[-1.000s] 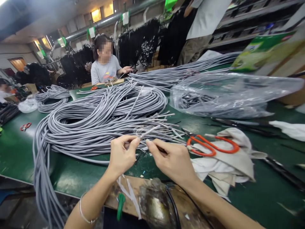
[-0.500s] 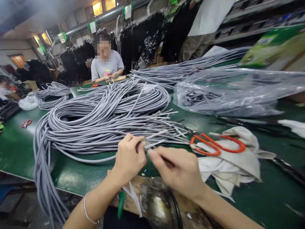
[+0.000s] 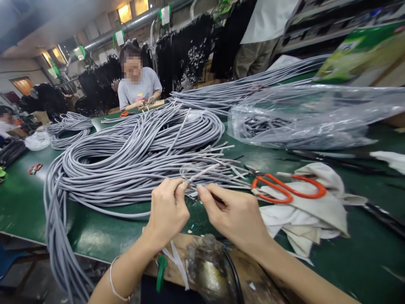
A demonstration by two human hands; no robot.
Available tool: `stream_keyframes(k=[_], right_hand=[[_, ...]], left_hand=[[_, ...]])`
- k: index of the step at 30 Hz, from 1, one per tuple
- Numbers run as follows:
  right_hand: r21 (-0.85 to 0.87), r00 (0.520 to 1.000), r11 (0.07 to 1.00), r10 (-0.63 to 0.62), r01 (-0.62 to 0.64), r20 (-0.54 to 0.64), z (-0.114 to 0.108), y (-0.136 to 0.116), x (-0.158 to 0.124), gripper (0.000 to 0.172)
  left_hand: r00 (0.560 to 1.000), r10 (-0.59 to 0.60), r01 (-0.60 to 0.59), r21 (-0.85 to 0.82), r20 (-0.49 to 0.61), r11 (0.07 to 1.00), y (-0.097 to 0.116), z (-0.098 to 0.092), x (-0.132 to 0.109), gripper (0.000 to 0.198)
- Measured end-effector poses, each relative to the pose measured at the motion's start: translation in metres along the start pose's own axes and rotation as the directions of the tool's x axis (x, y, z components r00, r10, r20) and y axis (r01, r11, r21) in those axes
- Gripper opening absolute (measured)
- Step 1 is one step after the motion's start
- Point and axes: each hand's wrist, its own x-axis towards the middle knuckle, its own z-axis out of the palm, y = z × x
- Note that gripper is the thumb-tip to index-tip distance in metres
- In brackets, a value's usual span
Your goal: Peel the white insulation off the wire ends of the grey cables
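My left hand (image 3: 169,207) is closed in a pinch in front of the pile of grey cables (image 3: 107,177). One grey cable (image 3: 126,214) runs from the pile and disappears behind this hand, seemingly into its grip. My right hand (image 3: 232,211) faces it, thumb and forefinger pressed together; what lies in that pinch is too small to make out. Between the two sets of fingertips is a narrow gap. Just beyond them lie cable ends with pale strips (image 3: 205,172) and thin, clear-looking strands.
Orange-handled scissors (image 3: 287,190) rest on a white cloth (image 3: 319,211) at right. Behind them is a clear plastic bag (image 3: 303,114) with grey pieces. Below my hands sits a wooden board (image 3: 175,270) with a worn metal block (image 3: 210,270). A co-worker (image 3: 139,86) sits across the green table (image 3: 19,207).
My hands have drawn slightly apart at the fingertips, the left shifting a little to the left. Thin, clear strands now show above them. The view has shifted slightly.
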Motion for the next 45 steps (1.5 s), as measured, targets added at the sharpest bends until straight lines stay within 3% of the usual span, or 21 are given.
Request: stream_keyframes(k=[7,12,14,17,19,21,26,31,36,42,45], right_hand=[[0.022,0.996,0.997,0.078,-0.079,0.040,-0.001,-0.003,0.000,0.036],[0.158,0.973,0.961,0.216,-0.227,0.085,-0.001,0.001,0.002,0.036],[0.185,0.972,0.955,0.220,-0.232,0.083,-0.002,0.000,0.001,0.037],[0.174,0.999,0.984,0.040,-0.040,0.008,-0.005,-0.009,-0.002,0.035],[0.203,0.981,0.960,-0.190,0.193,-0.034,-0.008,-0.016,-0.005,0.032],[0.221,0.955,0.931,-0.294,0.292,-0.026,-0.008,-0.019,-0.007,0.031],[-0.021,1.000,1.000,-0.021,0.021,0.021,-0.003,-0.002,-0.004,0.037],[-0.088,0.996,0.994,0.072,-0.068,0.045,-0.001,0.009,0.001,0.040],[0.018,0.993,0.994,0.105,-0.107,0.062,-0.001,0.007,0.003,0.040],[0.266,0.960,0.934,0.184,-0.238,0.213,-0.001,0.013,0.008,0.041],[0.272,0.972,0.942,0.149,-0.196,0.183,-0.003,0.009,0.008,0.040]], left_hand=[[1.000,-0.010,0.009,-0.011,-0.022,1.000,0.001,0.002,-0.001,0.021],[0.997,0.067,-0.069,-0.049,-0.039,0.996,0.005,0.006,-0.005,0.016],[0.995,0.088,-0.091,-0.061,-0.051,0.994,0.004,0.008,-0.005,0.015],[0.998,0.039,-0.040,-0.027,-0.046,0.999,-0.003,0.012,-0.003,0.015],[0.998,-0.054,0.053,0.024,0.014,0.998,-0.008,0.015,0.000,0.014],[0.987,-0.142,0.139,0.036,0.081,0.990,-0.011,0.015,0.004,0.014],[0.984,-0.162,0.165,-0.040,0.067,0.985,-0.006,0.005,0.010,0.022],[0.992,-0.108,0.112,-0.061,0.066,0.992,-0.003,-0.002,0.008,0.025],[0.998,-0.047,0.049,-0.044,0.034,0.998,-0.005,-0.001,0.006,0.024],[0.993,0.058,-0.052,-0.059,0.100,0.997,-0.005,0.000,0.005,0.022],[0.992,0.023,-0.013,-0.083,0.121,0.996,-0.006,0.002,0.005,0.022]])
